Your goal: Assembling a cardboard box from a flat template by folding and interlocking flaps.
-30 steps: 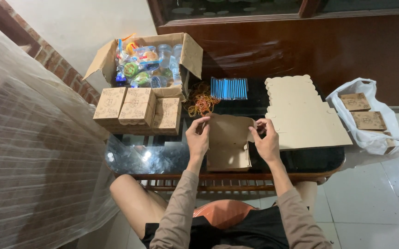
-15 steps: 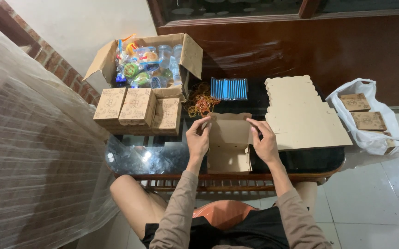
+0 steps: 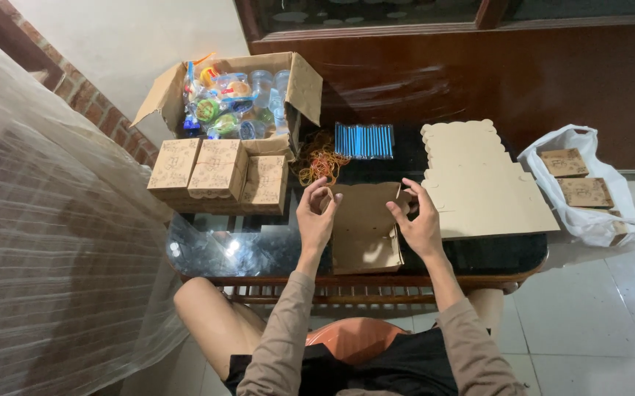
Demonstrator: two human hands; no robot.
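Observation:
A brown cardboard box blank [image 3: 365,227], partly folded up, lies on the dark glass table [image 3: 207,253] right in front of me. My left hand [image 3: 316,218] grips its left wall near the top corner. My right hand [image 3: 418,220] holds the right wall, fingers curled over the edge. The lid flap lies toward me. A stack of flat box blanks [image 3: 479,183] rests just right of my right hand. Loose rubber bands [image 3: 320,163] lie beyond my left hand.
Three folded brown boxes [image 3: 218,174] stand at the left. Behind them an open carton [image 3: 236,99] holds small bottles and toys. Blue sticks [image 3: 364,141] lie in a row. A white plastic bag [image 3: 589,194] with boxes sits on the floor, right. Clear plastic sheeting [image 3: 46,257] hangs left.
Both hands have pushed the side walls of the box blank upright, so it looks more like a box than a flat sheet. The hands shifted slightly outward along its sides.

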